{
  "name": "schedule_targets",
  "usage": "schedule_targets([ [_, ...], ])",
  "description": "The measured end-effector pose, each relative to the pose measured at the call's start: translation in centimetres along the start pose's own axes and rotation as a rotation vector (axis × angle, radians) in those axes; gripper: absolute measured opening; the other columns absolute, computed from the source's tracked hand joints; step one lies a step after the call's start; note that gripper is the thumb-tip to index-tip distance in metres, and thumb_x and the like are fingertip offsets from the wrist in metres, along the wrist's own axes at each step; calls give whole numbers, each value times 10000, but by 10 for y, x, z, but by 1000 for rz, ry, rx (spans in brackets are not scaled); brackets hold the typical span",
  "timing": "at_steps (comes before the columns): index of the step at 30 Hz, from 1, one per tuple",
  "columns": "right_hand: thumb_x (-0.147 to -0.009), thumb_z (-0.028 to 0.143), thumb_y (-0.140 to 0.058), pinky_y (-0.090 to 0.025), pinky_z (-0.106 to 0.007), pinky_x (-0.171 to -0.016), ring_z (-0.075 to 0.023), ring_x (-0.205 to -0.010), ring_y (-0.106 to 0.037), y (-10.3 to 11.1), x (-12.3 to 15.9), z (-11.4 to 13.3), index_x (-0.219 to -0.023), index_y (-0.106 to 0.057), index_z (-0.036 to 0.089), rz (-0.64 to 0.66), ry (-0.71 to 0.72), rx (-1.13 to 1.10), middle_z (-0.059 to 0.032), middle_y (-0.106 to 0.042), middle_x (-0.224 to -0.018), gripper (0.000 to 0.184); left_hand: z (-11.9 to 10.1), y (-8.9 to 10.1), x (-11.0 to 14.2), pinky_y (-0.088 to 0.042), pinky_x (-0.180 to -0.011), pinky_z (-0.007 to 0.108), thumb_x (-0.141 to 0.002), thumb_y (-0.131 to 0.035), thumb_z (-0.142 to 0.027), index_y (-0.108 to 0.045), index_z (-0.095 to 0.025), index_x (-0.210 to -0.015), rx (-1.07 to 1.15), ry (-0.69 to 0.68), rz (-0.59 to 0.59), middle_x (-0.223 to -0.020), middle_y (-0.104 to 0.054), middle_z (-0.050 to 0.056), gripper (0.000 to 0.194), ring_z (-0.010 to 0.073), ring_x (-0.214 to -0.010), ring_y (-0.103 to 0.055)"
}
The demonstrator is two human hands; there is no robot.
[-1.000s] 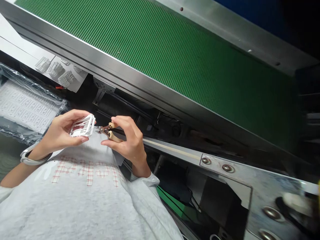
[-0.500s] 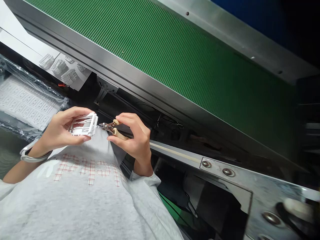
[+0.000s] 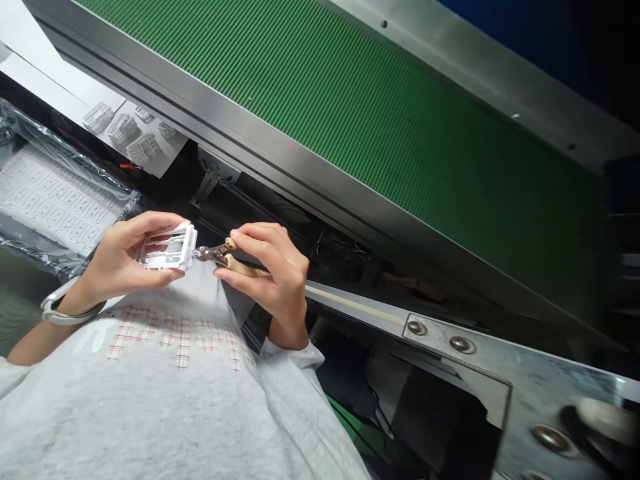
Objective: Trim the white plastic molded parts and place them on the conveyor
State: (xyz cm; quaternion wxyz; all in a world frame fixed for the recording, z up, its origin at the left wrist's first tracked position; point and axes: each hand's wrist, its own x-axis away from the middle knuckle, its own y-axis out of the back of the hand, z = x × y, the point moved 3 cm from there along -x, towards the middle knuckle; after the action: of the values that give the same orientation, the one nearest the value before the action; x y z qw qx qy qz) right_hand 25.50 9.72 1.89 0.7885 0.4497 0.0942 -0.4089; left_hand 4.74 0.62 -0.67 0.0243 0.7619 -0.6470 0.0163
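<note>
My left hand (image 3: pixel 123 260) grips a small stack of white plastic frames (image 3: pixel 173 247), thumb below and fingers above. A pair of cutting pliers (image 3: pixel 215 254) with cream-coloured handles is held in my right hand (image 3: pixel 270 270). Its metal jaws point left and meet the right edge of the white frames. Whether the jaws are closed on the plastic is too small to tell. Both hands are in front of my grey shirt, below the near rail of the conveyor.
A green ribbed conveyor belt (image 3: pixel 320 113) with a metal rail runs across the top. To the left, a plastic-lined box (image 3: pixel 55 200) holds many white frames in rows. Printed sheets (image 3: pixel 135 133) lie beside the rail. A bolted metal plate (image 3: pixel 545 380) is at lower right.
The pliers' jaws have come closer to the white frames and now meet their edge. My left hand keeps its grip. The whole view has shifted slightly.
</note>
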Motion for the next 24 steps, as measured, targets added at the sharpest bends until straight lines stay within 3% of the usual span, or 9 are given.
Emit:
schedule_targets([
  [15, -860, 372, -802, -545, -409, -828, -223, -914, -674, -2, 5, 4, -1261, -690, 297, -26, -49, -45, -36, -735, -1002, 423, 1, 0, 7, -648, -821, 300, -709, -859, -320, -700, -181, -1130, -77, 5, -20, -1128, -749, 90, 471, 239, -954, -735],
  [24, -864, 386, -799, -572, -412, -734, -215, -855, -690, -6, 5, 5, -1121, -711, 250, -65, -29, -15, -43, -742, -956, 304, 2, 3, 9, -647, -831, 300, -713, -862, -326, -706, -201, -1139, -77, 7, -24, -1129, -755, 90, 471, 245, -966, -745],
])
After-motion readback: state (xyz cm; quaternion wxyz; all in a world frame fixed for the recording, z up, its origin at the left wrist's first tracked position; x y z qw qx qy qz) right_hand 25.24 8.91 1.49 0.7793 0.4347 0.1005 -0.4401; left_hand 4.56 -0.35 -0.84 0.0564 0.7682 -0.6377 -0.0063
